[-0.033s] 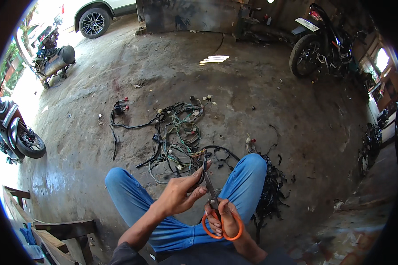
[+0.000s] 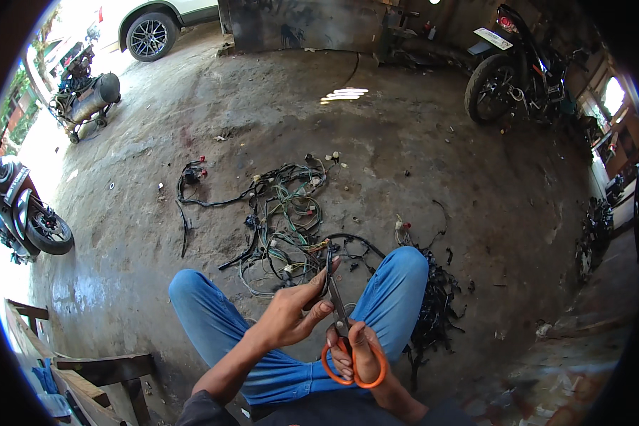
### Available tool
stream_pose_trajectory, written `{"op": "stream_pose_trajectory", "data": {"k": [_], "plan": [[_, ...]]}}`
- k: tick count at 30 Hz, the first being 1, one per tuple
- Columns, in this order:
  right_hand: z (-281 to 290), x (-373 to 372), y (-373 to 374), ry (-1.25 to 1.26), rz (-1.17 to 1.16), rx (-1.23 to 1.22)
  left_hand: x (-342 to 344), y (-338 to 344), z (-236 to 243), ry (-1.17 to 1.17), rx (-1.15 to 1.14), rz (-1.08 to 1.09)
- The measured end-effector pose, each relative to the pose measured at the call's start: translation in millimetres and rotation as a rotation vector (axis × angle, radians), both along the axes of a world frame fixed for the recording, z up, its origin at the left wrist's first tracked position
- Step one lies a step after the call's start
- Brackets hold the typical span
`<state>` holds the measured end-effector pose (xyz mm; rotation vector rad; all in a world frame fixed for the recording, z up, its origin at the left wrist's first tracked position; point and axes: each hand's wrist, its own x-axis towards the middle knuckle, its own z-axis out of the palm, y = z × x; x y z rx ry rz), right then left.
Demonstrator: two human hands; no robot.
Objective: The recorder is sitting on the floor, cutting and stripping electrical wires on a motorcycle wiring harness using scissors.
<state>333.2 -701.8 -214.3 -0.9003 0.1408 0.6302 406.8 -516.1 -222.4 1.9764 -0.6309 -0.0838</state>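
My right hand (image 2: 359,353) is wrapped round the orange-handled scissors (image 2: 340,312), whose blades point away from me. My left hand (image 2: 291,314) pinches a black-sheathed cable (image 2: 329,261) between its fingers, right beside the blades. Whether the blades touch or bite into the sheath is hard to make out. On the floor beyond lies the tangled wiring harness (image 2: 291,206), with green, yellow and black wires and several connectors; the held cable seems to run into it. A black branch of the harness bends right toward my knee.
A pile of black scraps (image 2: 433,305) lies beside my right knee. A wooden bench (image 2: 103,368) stands at the near left. Motorcycles stand at the left (image 2: 32,213) and far right (image 2: 504,78). An air compressor (image 2: 89,99) and a white car (image 2: 184,11) are farther back.
The scissors and my right hand have shifted slightly left. My left hand and the cable have hardly moved.
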Motion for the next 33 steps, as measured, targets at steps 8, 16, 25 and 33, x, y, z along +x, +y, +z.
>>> {"op": "stream_pose_trajectory", "data": {"k": [8,16,25,33], "plan": [[-10,-6,11,0.021,-0.042,0.130,-10,-15,-8,0.275,-0.215,-0.008],[-8,-8,9,0.036,-0.058,0.140,-8,-23,-11,0.206,-0.267,-0.011],[-12,-11,8,0.025,-0.057,0.141,-10,-28,1,0.304,-0.290,-0.014],[-10,-14,14,0.062,-0.056,0.193,-9,-28,-17,0.196,-0.306,-0.014]]}}
